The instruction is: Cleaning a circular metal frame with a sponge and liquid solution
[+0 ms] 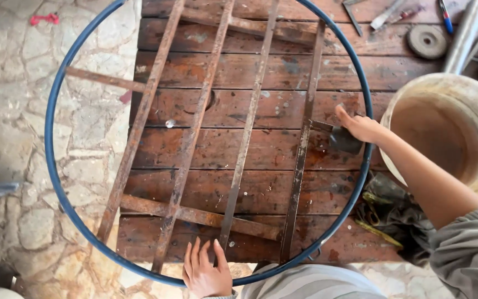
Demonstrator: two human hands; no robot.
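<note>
A large blue metal hoop point(50, 138) lies on a worn wooden table point(222, 105), overhanging its left side. Several rusty flat bars point(244, 144) run lengthwise inside the hoop, and shorter rusty bars point(194, 215) cross them. My left hand point(206, 271) rests flat at the table's near edge, fingers apart, touching the hoop's lowest part and the end of a bar. My right hand point(361, 127) reaches in from the right and grips a dark grey block-like tool point(344, 141), set against the rightmost bar just inside the hoop's right side.
A big whitish bucket point(397, 102) stands at the right, close to my forearm. A grinding disc point(427, 41), a metal pipe point(463, 36) and small tools point(386, 16) lie at the back right. A dark cloth point(386, 213) sits at the right edge. Stone floor point(17, 138) lies left.
</note>
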